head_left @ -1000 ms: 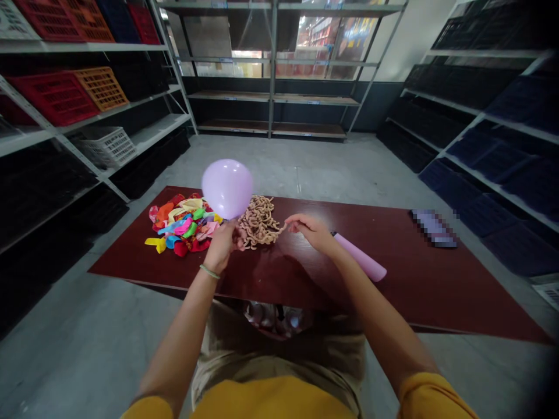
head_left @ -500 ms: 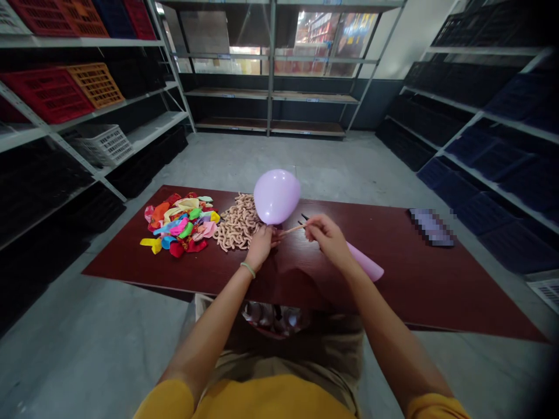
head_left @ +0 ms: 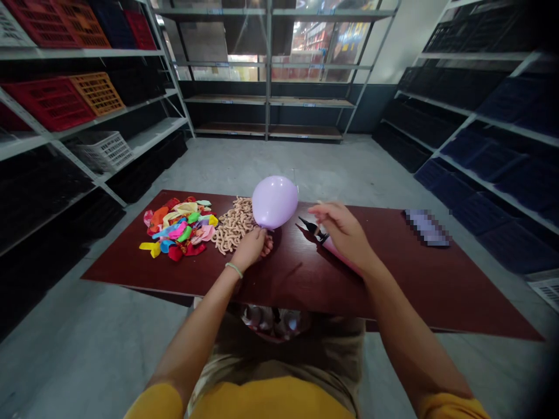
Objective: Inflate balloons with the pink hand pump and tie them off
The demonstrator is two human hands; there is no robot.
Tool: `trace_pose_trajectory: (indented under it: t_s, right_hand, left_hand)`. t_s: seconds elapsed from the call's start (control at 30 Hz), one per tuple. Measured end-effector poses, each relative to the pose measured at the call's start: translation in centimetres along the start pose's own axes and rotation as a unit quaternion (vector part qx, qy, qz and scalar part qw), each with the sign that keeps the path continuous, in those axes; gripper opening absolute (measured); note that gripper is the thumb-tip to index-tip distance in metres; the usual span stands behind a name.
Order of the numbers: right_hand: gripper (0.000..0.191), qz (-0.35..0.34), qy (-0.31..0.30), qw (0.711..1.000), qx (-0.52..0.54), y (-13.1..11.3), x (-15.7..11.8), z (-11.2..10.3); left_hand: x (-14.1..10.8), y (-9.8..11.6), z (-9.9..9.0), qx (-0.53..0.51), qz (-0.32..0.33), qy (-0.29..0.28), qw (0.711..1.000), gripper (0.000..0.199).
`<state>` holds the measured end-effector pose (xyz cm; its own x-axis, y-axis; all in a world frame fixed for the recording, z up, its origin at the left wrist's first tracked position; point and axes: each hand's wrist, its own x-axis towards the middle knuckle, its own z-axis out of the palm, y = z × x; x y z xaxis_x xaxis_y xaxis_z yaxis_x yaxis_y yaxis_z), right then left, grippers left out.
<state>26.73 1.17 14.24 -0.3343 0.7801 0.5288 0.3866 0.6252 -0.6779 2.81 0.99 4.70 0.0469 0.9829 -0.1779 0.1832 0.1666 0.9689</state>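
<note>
Two hands are working over our dark red table: our left hand is clenching the neck of a lilac balloon at 12 o'clock, its long axis tilting from neck at 7 o'clock to crown at 1 o'clock. Our right hand is curling at 1 o'clock just above a small black tool and a pink tube, though we cannot tell whether it is gripping anything. Tan twisted balloons and a heap of colourful deflated balloons are lying at 11 o'clock.

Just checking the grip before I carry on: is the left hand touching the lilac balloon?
Touching. The head view shows the left hand closed around the neck of the lilac balloon, with no gap between them.
</note>
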Motion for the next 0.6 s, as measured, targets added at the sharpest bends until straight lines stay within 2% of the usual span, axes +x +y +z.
trace_pose_trajectory:
  t_s: [0.07,0.13,0.2,0.27,0.43,0.6]
  right_hand:
    - [0.029,-0.104,-0.052,0.983,-0.140,-0.6,0.7,1.2]
    - [0.032,-0.192,-0.105,0.940,-0.262,-1.0,1.2,3.0]
    - [0.033,-0.245,-0.144,0.897,-0.337,-1.1,1.4,4.8]
    - [0.030,-0.264,-0.155,0.879,-0.367,-1.0,1.2,6.3]
    - [0.024,-0.239,-0.152,0.896,-0.342,-0.9,0.2,7.9]
    - [0.017,-0.231,-0.142,0.901,-0.338,-1.2,0.3,8.1]
  left_hand:
    - [-0.6,2.0,-0.7,0.010,-0.001,-0.036,0.999,0.032]
    - [-1.3,3.6,-1.4,0.041,0.007,-0.080,0.996,0.033]
    - [-1.9,4.7,-2.0,0.071,0.011,-0.114,0.991,0.031]
    - [-2.5,5.1,-2.6,0.096,0.010,-0.143,0.985,0.029]
    - [-3.4,5.2,-3.9,0.147,0.035,-0.200,0.968,0.028]
    - [-3.4,5.7,-5.1,0.216,0.159,-0.210,0.940,0.028]
